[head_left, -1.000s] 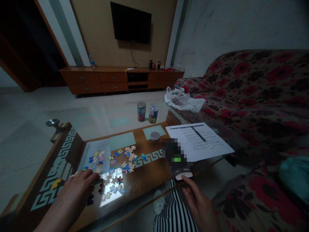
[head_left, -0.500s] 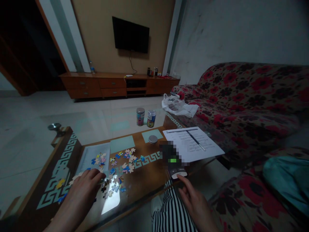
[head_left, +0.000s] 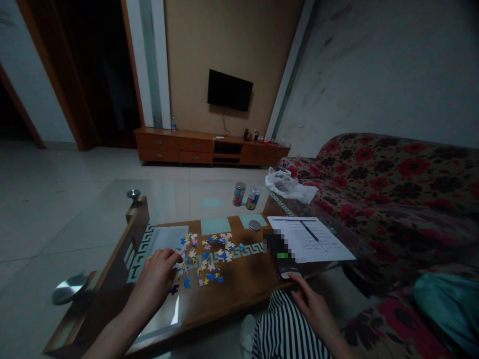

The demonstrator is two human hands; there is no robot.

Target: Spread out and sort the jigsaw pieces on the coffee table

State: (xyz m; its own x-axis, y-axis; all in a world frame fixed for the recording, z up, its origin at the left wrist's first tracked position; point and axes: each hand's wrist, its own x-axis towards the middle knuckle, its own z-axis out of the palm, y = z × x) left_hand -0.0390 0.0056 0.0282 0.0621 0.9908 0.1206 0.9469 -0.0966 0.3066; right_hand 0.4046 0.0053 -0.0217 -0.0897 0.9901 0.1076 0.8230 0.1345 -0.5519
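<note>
We see the left hand [head_left: 155, 271] half curled at the edge of the scattered jigsaw pieces [head_left: 204, 260] on the desk [head_left: 250, 264], any grip on a piece hidden, and the right hand [head_left: 314, 311] loosely open, just beside a small handheld device [head_left: 287, 271].

Subject's left hand [head_left: 159, 277] and right hand [head_left: 312, 310] bare, both forearms [head_left: 112, 336] uncovered to the frame edge; lower body in loose trousers [head_left: 288, 324] with black-and-white vertical stripes; white footwear [head_left: 247, 336] at the trouser hem, type unclear in dim light.
</note>
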